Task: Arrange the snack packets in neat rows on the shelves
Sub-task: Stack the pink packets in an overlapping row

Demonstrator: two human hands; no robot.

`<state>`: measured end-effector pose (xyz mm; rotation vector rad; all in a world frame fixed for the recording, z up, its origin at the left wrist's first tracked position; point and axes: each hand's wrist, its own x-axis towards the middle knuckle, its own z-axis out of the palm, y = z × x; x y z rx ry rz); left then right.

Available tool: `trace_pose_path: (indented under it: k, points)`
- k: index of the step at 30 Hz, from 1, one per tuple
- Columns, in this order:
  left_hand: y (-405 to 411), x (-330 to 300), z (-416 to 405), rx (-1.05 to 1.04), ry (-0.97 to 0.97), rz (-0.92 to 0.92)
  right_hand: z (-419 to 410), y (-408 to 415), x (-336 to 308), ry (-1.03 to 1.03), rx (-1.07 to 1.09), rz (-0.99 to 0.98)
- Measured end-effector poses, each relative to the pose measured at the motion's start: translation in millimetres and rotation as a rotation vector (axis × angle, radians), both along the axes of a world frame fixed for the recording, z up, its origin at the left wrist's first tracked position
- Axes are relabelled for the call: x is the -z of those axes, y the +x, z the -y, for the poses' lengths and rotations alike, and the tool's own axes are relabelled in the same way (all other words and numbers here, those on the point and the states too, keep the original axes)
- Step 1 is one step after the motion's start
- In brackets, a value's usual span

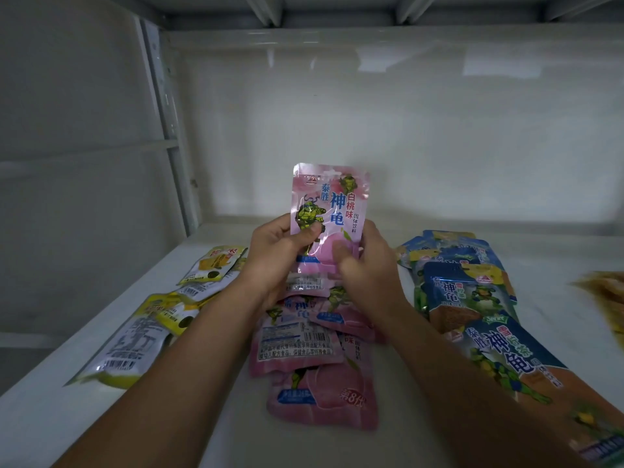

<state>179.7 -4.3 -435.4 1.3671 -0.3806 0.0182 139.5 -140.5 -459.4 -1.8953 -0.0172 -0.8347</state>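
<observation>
White metal shelving fills the view: a glossy back panel beyond the hands and a flat white shelf board (216, 430) beneath them. Right of the right hand lies a line of overlapping blue foil packets with turtle print (499, 349), running toward the viewer. Left of the left hand, yellow-and-white packets (135, 336) lie loosely overlapped. Directly under both wrists, a heap of pink foil packets (304, 363) sits crooked, some face down, not yet a row. At the far right edge, something yellowish shows, too blurred to name.

Both hands hold one pink peach-print packet (329, 204) upright above that heap. The left hand (277, 255) curls round its lower left side, thumb pressed on the front. The right hand (363, 261) curls at the lower right corner, blurred, so its exact grip is unclear.

Judging by this, the pink group is being sorted; the next move likely calls for laying this packet flat, face up, squared with its neighbours.
</observation>
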Motion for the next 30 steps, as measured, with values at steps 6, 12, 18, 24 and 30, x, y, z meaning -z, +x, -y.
trace_pose_path:
  k: [6,12,18,24,30]
  points:
    - [19.3,11.5,-5.5,-0.169,0.265,0.011,11.0,1.8,5.7,-0.027,0.124,-0.117]
    - [21.9,20.0,-18.0,-0.370,0.824,0.229,19.4,0.5,13.3,-0.329,0.345,-0.212]
    - [23.2,20.7,-21.0,-0.380,1.029,0.229,20.2,-6.3,11.1,-0.677,0.554,-0.472]
    - [25.1,17.0,-24.4,-0.425,1.100,0.177,12.9,-7.1,-0.6,-0.563,0.271,-0.320]
    - [24.7,16.3,-27.6,-0.439,1.158,0.093,2.5,-7.5,13.2,-0.713,0.134,-0.354]
